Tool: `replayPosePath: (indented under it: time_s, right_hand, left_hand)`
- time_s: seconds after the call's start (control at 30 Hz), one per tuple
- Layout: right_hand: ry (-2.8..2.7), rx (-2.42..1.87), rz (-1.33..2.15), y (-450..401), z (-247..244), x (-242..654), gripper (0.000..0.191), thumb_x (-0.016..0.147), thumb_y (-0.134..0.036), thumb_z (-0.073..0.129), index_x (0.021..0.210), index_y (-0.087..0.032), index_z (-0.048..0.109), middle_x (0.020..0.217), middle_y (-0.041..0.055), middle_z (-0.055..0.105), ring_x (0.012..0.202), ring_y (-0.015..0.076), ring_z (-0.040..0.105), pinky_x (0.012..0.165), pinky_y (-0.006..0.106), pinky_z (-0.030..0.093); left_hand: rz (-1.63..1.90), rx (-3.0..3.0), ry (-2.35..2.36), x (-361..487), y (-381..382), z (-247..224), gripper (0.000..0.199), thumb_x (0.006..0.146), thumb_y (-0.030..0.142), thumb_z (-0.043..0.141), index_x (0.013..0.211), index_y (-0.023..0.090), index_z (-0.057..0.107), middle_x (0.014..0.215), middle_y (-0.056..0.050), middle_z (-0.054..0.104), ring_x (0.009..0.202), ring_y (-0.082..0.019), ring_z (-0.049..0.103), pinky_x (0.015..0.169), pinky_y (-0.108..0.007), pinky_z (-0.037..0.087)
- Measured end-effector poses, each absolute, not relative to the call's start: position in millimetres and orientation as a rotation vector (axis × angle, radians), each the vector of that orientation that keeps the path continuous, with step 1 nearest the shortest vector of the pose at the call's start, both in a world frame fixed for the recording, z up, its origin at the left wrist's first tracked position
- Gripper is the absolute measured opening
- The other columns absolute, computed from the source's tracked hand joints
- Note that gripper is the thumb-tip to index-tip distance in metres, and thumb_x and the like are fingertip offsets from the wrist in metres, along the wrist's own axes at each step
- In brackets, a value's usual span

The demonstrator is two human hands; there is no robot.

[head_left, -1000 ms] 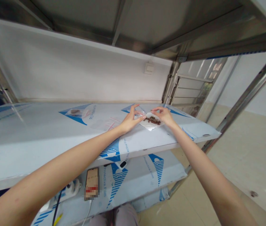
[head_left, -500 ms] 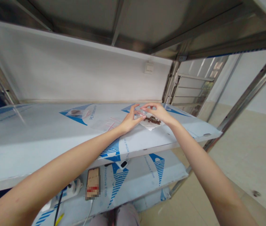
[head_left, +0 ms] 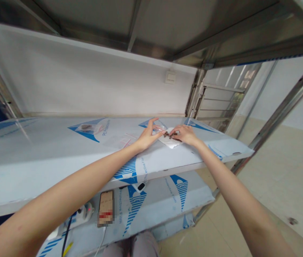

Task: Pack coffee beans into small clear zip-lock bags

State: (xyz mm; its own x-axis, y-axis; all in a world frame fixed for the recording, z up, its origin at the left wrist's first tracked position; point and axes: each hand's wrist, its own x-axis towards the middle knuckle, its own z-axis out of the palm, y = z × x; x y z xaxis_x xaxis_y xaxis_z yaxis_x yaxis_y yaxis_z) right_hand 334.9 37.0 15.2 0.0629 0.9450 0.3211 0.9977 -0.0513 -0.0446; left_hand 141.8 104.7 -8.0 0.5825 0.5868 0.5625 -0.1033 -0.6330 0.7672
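From the head camera, the left hand (head_left: 149,135) is gripping a small clear plastic bag (head_left: 158,127) between thumb and fingers. The right hand (head_left: 185,135) is reaching in from 3 o'clock, its fingertips (head_left: 173,134) pressing onto dark brown pieces (head_left: 171,135) on a white paper sheet (head_left: 170,143); whether they are clamped on a piece, I cannot tell. The sheet is lying on a film-covered steel shelf (head_left: 46,157), with another clear bag (head_left: 87,128) resting well off at 9 o'clock and a phone (head_left: 105,208) lying on the lower shelf (head_left: 183,189) at 7 o'clock.
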Motion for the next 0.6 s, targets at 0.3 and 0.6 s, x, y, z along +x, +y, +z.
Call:
replayPosePath:
  time_s: [0.3,0.6]
  right_hand:
    - [-2.049,-2.089,-0.378,46.4,14.5,328.6,0.013,0.079,-0.026,0.060,0.082,-0.021,0.072,0.099,0.0092,0.066,0.101,0.0279,0.053,0.084,0.040,0.031]
    - [-1.734,-1.331,0.071,51.5,36.6,318.5,0.018,0.072,-0.035,0.064,0.077,-0.018,0.068,0.086,0.0046,0.068,0.084,0.0191,0.059,0.080,0.033,0.040]
  left_hand:
    - [1.097,1.993,0.377,142.8,108.1,-9.2,0.062,0.077,0.037,0.060,0.127,0.016,0.030,0.101,-0.009,0.061,0.101,-0.021,0.057,0.099,-0.041,0.035]
    - [1.064,2.015,0.401,139.8,104.7,-7.6,0.067,0.076,0.041,0.060,0.129,0.016,0.029,0.103,-0.011,0.061,0.103,-0.024,0.055,0.099,-0.044,0.034]
